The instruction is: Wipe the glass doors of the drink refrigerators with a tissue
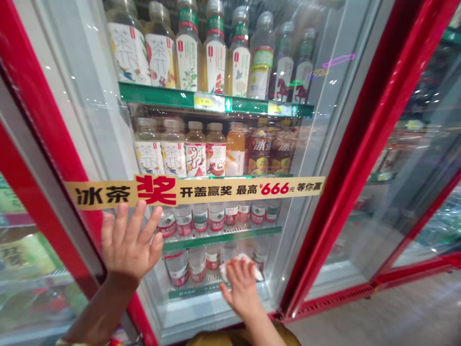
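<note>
My left hand (131,242) is open, its fingers spread, at the glass door (144,298) of a drinks cooler. Its fingertips reach the lower edge of a cream sticker strip (234,190) with black and red lettering. Lower and to the right, my right hand (242,283) holds a white cloth (257,274) against the same door, with the fingers stretched out over it. Most of the cloth is hidden beneath that hand. Whether it is fabric or paper I cannot tell.
Behind the glass, several tea bottles (187,62) stand on the upper green-edged shelf (248,105), with more bottles (175,156) below. A red door frame (345,168) rises to the right. Another cooler adjoins it, and grey floor (396,317) shows at lower right.
</note>
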The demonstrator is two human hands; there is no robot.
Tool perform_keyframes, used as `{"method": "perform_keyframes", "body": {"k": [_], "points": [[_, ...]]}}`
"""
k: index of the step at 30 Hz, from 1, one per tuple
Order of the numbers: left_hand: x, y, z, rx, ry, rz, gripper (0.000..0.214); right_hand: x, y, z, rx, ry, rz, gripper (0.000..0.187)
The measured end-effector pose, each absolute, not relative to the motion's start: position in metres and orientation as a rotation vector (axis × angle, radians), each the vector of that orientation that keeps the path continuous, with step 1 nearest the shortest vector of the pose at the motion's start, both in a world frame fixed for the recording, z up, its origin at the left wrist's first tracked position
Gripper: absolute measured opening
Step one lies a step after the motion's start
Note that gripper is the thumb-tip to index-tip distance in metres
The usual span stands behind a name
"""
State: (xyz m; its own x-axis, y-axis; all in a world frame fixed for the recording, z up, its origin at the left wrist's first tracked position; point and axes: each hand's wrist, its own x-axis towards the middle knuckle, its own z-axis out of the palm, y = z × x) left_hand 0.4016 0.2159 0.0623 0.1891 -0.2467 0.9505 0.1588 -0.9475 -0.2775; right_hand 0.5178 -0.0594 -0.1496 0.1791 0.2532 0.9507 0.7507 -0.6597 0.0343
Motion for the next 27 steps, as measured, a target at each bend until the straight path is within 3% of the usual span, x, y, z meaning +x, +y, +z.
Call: {"method": "perform_keyframes", "body": {"k": [3,6,9,12,17,20,23,27], "points": [[0.401,0.213,0.062,-2.159,0.076,-1.812,0.071,0.554,-0.100,-0.142,-2.002,-0.487,-1.485,0.079],[0.400,0.212,0.062,-2.165,0.085,-1.811,0.070,0.545,-0.070,-0.135,-1.973,-0.260,-1.453,0.079],[0.399,0.213,0.062,-2.212,0.085,-1.791,0.072,0.499,-0.011,-0.134,-2.019,-0.652,-1.430,0.079],[0.399,0.215,0.063,-2.224,0.076,-1.803,0.074,0.481,-0.013,-0.124,-1.945,-1.191,-1.498,0.075],[0.400,0.210,0.064,-2.185,0.092,-1.804,0.074,0.556,-0.112,-0.041,-1.915,-0.618,-1.512,0.078],[0.401,0.208,0.065,-2.154,0.072,-1.804,0.072,0.575,-0.085,0.013,-1.917,-0.446,-1.405,0.080],[0.400,0.208,0.066,-2.152,0.068,-1.806,0.072,0.532,-0.011,0.013,-2.033,-0.886,-1.323,0.087],[0.399,0.208,0.068,-2.164,0.079,-1.849,0.080,0.482,0.014,-0.043,-1.841,-1.815,-1.420,0.067]]}}
